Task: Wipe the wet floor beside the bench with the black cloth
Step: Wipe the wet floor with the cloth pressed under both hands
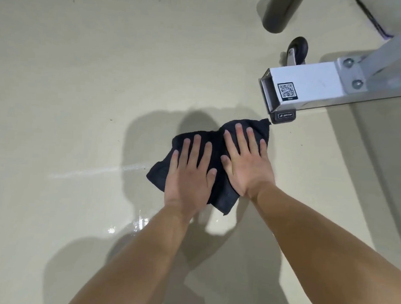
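Observation:
The black cloth (222, 198) lies spread on the pale, glossy floor, its far corner almost touching the bench foot (312, 85). The foot is a white square tube with a QR sticker and a black end pad. My left hand (189, 172) presses flat on the cloth's near left part, fingers apart. To its right, my right hand (247, 163) also lies flat on the cloth, closer to the bench. Neither hand grips the fabric. Water glints on the floor (139, 222) just left of my left forearm, and a wet streak (97, 171) runs leftward from the cloth.
A small black wheel (298, 49) sits behind the bench foot. A dark cylindrical post (279, 12) stands at the top. A dark cord with a purple end (379, 24) lies at the top right. Bare floor extends to the left.

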Demonstrator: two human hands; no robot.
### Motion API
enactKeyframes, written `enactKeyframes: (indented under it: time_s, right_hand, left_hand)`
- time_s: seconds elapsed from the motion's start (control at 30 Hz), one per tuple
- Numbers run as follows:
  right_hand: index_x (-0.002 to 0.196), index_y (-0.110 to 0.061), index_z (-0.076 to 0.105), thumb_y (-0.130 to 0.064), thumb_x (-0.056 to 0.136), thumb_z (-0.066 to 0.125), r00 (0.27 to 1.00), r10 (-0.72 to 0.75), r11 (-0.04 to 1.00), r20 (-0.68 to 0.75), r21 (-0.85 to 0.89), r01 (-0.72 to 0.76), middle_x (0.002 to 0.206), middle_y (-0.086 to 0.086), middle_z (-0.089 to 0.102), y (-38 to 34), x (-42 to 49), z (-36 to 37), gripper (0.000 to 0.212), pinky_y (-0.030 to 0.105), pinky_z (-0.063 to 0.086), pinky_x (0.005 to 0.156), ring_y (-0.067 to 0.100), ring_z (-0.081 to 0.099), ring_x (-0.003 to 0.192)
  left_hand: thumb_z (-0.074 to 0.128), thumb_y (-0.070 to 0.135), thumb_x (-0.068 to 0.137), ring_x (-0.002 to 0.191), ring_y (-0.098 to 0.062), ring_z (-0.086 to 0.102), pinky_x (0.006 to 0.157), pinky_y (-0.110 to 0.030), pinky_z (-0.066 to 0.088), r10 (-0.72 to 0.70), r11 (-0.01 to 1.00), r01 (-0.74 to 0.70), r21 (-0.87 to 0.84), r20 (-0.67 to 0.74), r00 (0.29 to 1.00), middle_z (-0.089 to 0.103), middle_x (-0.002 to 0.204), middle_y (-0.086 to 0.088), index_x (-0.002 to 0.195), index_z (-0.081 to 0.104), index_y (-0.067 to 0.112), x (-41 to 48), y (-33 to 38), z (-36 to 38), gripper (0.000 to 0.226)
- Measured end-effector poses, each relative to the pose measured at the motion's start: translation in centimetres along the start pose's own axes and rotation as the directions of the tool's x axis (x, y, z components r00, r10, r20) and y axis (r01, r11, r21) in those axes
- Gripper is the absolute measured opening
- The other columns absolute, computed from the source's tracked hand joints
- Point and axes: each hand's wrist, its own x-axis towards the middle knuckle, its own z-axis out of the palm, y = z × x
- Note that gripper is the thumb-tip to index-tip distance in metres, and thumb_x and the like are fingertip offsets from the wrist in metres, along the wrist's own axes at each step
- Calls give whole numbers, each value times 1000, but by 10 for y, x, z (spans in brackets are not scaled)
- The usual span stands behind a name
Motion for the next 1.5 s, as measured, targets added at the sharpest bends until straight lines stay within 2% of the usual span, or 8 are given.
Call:
enactKeyframes:
  time_s: [0.13, 0.3, 0.5, 0.83, 1.2, 1.3, 1.4, 1.5]
  right_hand:
    - [158, -28, -20, -52, 101, 3, 1000, 9, 999, 28, -38, -8, 167, 3, -27, -33, -26, 9, 66, 54, -3, 125, 29, -21, 155]
    - [159, -27, -17, -53, 103, 6, 1000, -11, 1000, -6, 11, 11, 167, 5, -28, -110, -14, 8, 65, 56, -6, 124, 31, -24, 154]
    - [159, -27, -16, -51, 105, 9, 993, 107, 993, -47, 63, -104, 169, 3, -24, -188, -18, 18, 64, 54, -5, 125, 29, -21, 155]
    - [158, -27, -18, -54, 101, 5, 985, 168, 981, -28, 99, -165, 169, 4, -21, -313, -153, 83, 67, 56, -3, 124, 32, -17, 155]
    - [152, -26, -30, -50, 104, 3, 972, 230, 964, 50, 125, -235, 163, 3, -34, -464, -265, 138, 63, 58, -5, 124, 31, -28, 152]
    - [146, -28, -39, -53, 102, 0, 959, 249, 953, 137, 139, -268, 158, 1, -45, -484, -282, 136, 63, 57, -12, 122, 29, -37, 148]
    - [142, -29, -44, -57, 100, -2, 970, 165, 976, 176, 112, -186, 153, 2, -52, -475, -274, 133, 65, 58, -16, 121, 29, -43, 144]
    - [147, -31, -35, -58, 101, 1, 988, 64, 994, 140, 76, -76, 160, 0, -42, -447, -252, 121, 64, 56, -13, 122, 26, -37, 148]
  left_hand:
    - [11, 47, 104, 157, -29, 5, 125, -48, 10, 24, 1000, -24, 2, 40, 999, 2, 171, -7, 162, 8, 20, -35, -27, 1, 64]
    - [15, 46, 107, 157, -24, -7, 126, -45, 1, -62, 997, 63, -40, 35, 997, -4, 171, -2, 162, 4, 26, -48, -104, -12, 59]
    - [10, 48, 106, 156, -25, -16, 125, -46, -4, -36, 999, 37, -11, 116, 993, -18, 169, -2, 161, -9, 31, -50, -154, -25, 61]
    - [16, 51, 106, 157, -29, -3, 125, -49, 5, 88, 996, -89, -1, 78, 993, -8, 171, -5, 162, 1, 32, -207, -258, -1, 61]
    - [13, 52, 104, 157, -28, -6, 125, -51, 5, 206, 978, -204, -35, 103, 973, -15, 169, -1, 162, -2, 34, -343, -357, 20, 63]
    - [10, 51, 104, 157, -26, -12, 126, -50, 2, 217, 976, -210, -60, 157, 963, -23, 167, 0, 160, -9, 36, -362, -367, 17, 61]
    - [5, 52, 103, 155, -24, -21, 126, -48, -3, 161, 986, -152, -61, 171, 972, -35, 162, 3, 155, -20, 37, -362, -366, 14, 60]
    - [13, 52, 103, 157, -28, -11, 125, -50, 2, 96, 995, -93, -26, 134, 986, -25, 166, -2, 159, -10, 34, -341, -352, 14, 64]
